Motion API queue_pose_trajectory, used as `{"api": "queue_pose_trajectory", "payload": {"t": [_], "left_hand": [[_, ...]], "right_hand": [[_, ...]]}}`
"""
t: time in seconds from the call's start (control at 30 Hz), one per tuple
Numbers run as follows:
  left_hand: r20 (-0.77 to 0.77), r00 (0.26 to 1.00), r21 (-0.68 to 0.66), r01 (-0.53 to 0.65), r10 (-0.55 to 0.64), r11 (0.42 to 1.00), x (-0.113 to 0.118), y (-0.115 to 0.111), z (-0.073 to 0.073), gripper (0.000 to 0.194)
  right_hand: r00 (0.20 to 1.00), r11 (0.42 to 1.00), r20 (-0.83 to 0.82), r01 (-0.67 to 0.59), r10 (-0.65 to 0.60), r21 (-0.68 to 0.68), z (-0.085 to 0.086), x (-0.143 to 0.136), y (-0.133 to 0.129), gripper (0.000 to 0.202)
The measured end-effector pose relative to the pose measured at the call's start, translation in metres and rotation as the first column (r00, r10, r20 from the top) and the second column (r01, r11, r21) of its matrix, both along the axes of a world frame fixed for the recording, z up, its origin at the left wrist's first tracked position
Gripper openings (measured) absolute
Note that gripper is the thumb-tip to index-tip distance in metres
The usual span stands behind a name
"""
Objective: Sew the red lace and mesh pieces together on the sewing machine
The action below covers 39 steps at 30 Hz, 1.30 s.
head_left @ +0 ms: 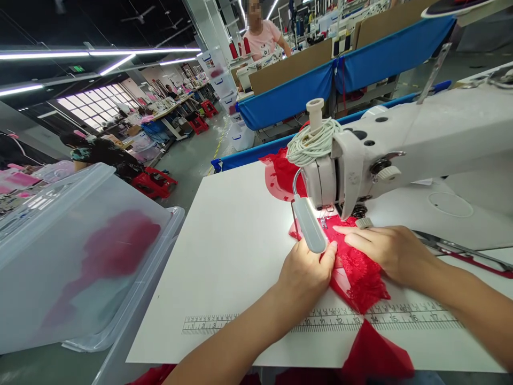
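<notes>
A piece of red lace fabric [358, 270] with a sheer panel lies under the needle end of a white sewing machine [401, 139]. My left hand [306, 270] is closed on the fabric's left edge, its thumb on top; a grey lamp [310, 224] hides some of its fingers. On the other side, my right hand [380, 248] rests flat on the lace, fingers stretched towards the presser foot [324, 222]. More red fabric [282, 174] is bunched behind the needle. A red fabric corner [377, 355] lies over the table's front edge.
Black-and-red scissors [468, 254] lie right of my right hand. A printed ruler [240, 321] runs along the white table [192, 256]. At left stands a translucent plastic bin [52, 267] with red contents. A co-worker [262, 40] is behind blue cloth troughs [292, 96].
</notes>
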<state>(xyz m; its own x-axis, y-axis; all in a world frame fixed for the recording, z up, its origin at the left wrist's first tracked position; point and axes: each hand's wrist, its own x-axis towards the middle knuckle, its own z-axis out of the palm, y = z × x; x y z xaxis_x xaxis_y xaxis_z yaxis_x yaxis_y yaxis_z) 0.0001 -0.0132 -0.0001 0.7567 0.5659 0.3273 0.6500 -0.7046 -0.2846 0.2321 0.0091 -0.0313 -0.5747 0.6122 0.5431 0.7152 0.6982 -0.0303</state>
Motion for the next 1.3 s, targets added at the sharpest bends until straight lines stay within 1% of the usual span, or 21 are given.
{"api": "queue_pose_trajectory", "payload": {"t": [0.23,0.33,0.43,0.5,0.6,0.77,0.93,1.17,1.3], "left_hand": [[0.015,0.999,-0.024,-0.027,0.028,0.999,-0.001,0.006,-0.005,0.035],[0.005,0.999,-0.033,-0.041,0.041,0.999,-0.001,0.006,-0.004,0.034],[-0.017,1.0,0.007,-0.02,0.02,1.0,0.001,0.005,-0.002,0.036],[-0.005,1.0,0.056,0.015,-0.015,0.998,0.002,0.004,-0.001,0.035],[0.056,0.997,0.111,0.038,-0.044,0.993,0.0,0.003,-0.002,0.033],[0.083,0.995,0.11,0.042,-0.051,0.993,-0.002,0.002,0.0,0.033],[0.126,0.989,0.145,0.052,-0.071,0.988,0.0,0.002,0.003,0.033],[0.066,0.997,0.095,0.034,-0.04,0.995,-0.003,0.002,-0.002,0.038],[0.087,0.995,0.022,0.035,-0.037,0.999,-0.002,0.003,-0.003,0.04]], "right_hand": [[1.0,0.999,-0.015,0.012,-0.013,-0.036,0.002,0.001,0.002,0.029],[0.998,0.998,-0.039,-0.058,0.058,-0.014,0.006,0.001,0.002,0.032],[0.991,0.992,-0.05,-0.126,0.126,0.008,0.009,0.0,0.002,0.034],[0.992,0.993,-0.045,-0.121,0.121,0.015,0.01,-0.002,0.002,0.036],[0.993,0.994,-0.051,-0.106,0.107,0.017,0.011,-0.003,0.002,0.036],[0.994,0.995,-0.053,-0.095,0.096,0.03,0.008,-0.001,0.001,0.036],[0.994,0.995,-0.058,-0.09,0.092,0.033,0.004,0.0,0.002,0.036],[0.993,0.996,-0.096,-0.07,0.074,0.051,0.007,0.0,0.001,0.033],[0.992,0.998,-0.109,-0.059,0.062,0.038,0.007,0.0,0.002,0.032]]}}
